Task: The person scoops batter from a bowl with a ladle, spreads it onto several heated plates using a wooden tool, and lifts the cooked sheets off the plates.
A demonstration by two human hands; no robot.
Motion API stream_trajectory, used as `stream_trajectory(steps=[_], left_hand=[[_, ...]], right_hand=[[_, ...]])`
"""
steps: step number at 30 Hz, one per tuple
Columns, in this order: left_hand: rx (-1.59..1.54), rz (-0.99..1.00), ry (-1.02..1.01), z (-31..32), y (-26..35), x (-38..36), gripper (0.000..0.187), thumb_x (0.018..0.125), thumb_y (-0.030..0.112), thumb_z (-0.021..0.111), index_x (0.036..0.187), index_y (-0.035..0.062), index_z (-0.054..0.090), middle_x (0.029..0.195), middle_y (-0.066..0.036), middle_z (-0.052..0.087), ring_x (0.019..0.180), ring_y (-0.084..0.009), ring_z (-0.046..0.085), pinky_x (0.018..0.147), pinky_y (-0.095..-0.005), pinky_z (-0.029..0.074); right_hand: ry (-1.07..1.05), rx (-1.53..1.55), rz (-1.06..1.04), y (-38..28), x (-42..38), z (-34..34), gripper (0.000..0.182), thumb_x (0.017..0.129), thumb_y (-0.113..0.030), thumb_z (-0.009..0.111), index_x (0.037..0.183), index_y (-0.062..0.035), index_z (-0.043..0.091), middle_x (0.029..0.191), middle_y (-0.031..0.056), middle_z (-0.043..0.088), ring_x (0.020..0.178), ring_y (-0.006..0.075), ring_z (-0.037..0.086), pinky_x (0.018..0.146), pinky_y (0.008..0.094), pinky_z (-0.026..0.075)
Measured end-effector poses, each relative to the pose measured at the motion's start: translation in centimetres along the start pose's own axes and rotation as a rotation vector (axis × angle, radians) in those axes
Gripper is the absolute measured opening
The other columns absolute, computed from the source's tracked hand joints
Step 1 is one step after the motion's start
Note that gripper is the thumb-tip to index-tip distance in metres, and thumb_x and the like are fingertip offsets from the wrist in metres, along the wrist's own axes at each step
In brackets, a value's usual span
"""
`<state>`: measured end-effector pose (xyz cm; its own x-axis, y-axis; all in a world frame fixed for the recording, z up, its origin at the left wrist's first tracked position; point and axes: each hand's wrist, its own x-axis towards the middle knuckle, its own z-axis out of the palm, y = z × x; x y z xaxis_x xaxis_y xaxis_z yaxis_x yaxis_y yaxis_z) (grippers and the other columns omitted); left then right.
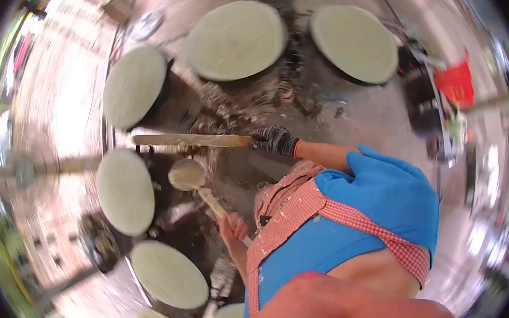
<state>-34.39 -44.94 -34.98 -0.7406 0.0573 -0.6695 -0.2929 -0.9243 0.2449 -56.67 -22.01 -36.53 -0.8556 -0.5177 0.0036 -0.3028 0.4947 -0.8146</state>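
Observation:
My right hand (275, 141), in a dark grey knitted glove, is closed round the end of a long, flat wooden stick (195, 140). The stick points left, pale smears along it. Below it, my bare left hand (234, 226) grips the handle of a ladle (187, 175), its round tan bowl out to the left. Nearest the stick's far end are two round griddles (134, 87) (125, 192), each bearing a pale, thin layer. Both tools are held above a dark, splattered middle surface (223, 174), apart from the griddles as far as I can see.
Several more round griddles, pale-coated, curve around me, including a large one (237, 40), one at upper right (353, 44) and one below (170, 274). A red cloth or bag (455, 82) lies at right near a dark box (424, 104). Cardboard boxes (117, 0) stand upper left.

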Motion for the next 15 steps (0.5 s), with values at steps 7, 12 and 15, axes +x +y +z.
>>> stream_trajectory(steps=[7,12,15], left_hand=[[-0.611,-0.741,-0.226,8.2,-9.4,7.1,0.023,0.090,0.021,0.035,0.092,0.0002,0.046,0.056,0.001,0.026,0.045,-0.0079,0.028,0.042,-0.0224,0.028],[-0.526,-0.803,-0.170,14.7,-13.7,8.8,0.028,0.091,0.019,0.034,0.109,0.0000,0.044,0.057,0.001,0.026,0.045,-0.0082,0.029,0.041,-0.0218,0.028],[-0.450,-0.846,-0.184,16.7,-14.3,10.6,0.028,0.090,0.020,0.034,0.108,-0.0003,0.045,0.057,0.001,0.026,0.042,-0.0083,0.028,0.038,-0.0217,0.028]], right_hand=[[0.416,-0.153,0.463,14.3,-14.9,-13.5,0.039,0.075,-0.039,0.054,0.099,-0.0075,0.057,0.089,0.0157,0.060,0.080,0.0302,0.056,0.075,0.0348,0.043],[0.860,-0.443,0.927,20.0,-30.4,-23.2,0.042,0.078,-0.042,0.049,0.099,-0.0060,0.057,0.090,0.0140,0.060,0.083,0.0303,0.057,0.074,0.0359,0.044],[0.936,-0.491,1.176,19.7,-35.8,-24.4,0.041,0.079,-0.040,0.048,0.103,-0.0082,0.055,0.083,0.0149,0.060,0.075,0.0314,0.057,0.067,0.0391,0.044]])
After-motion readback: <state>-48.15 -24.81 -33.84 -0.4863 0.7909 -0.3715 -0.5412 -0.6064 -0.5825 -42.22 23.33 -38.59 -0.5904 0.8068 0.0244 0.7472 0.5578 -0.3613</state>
